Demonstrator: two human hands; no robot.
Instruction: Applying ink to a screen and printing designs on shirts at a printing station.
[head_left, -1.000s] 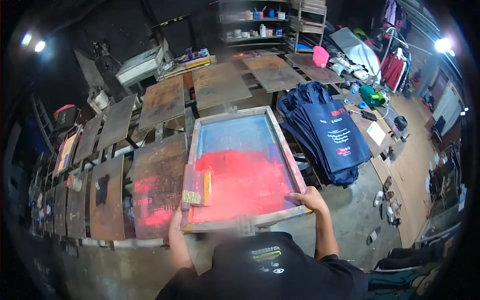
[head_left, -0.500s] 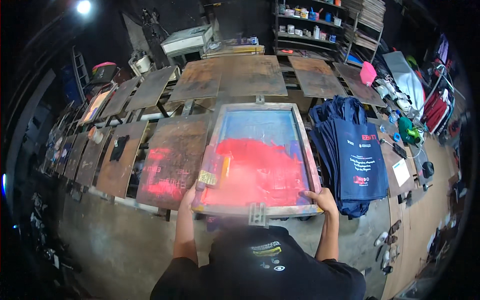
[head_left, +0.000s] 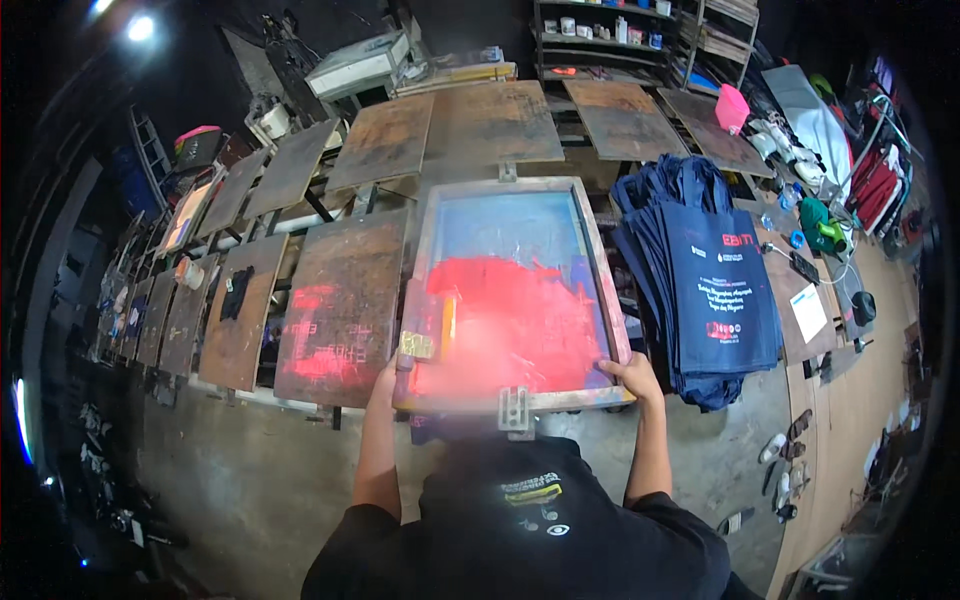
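Observation:
A screen-printing frame (head_left: 617,300) lies in front of me, its blue mesh (head_left: 500,222) coated with wet-looking red-pink ink (head_left: 520,320) over the nearer part. My left hand (head_left: 386,388) is closed around the near left corner, its fingers partly hidden by the frame. At the near right corner my right hand (head_left: 637,378) grips the rim, thumb on top. A squeegee-like brownish bar (head_left: 416,310) with a yellow edge rests along the left side, close to my left hand. In the middle of the near rim sits a metal clamp (head_left: 516,411). Whatever lies beneath the frame is hidden.
Dark blue tote bags (head_left: 720,300) hang stacked just right of the frame. To the left stands a board (head_left: 340,300) smeared with pink ink, with more boards beyond. Farther back are brown boards (head_left: 490,125) and a shelf of jars (head_left: 600,40). Shoes (head_left: 780,470) lie on the right.
The whole scene sits a little higher in the picture, as the head view has tilted. Both hands keep their hold on the frame's near corners.

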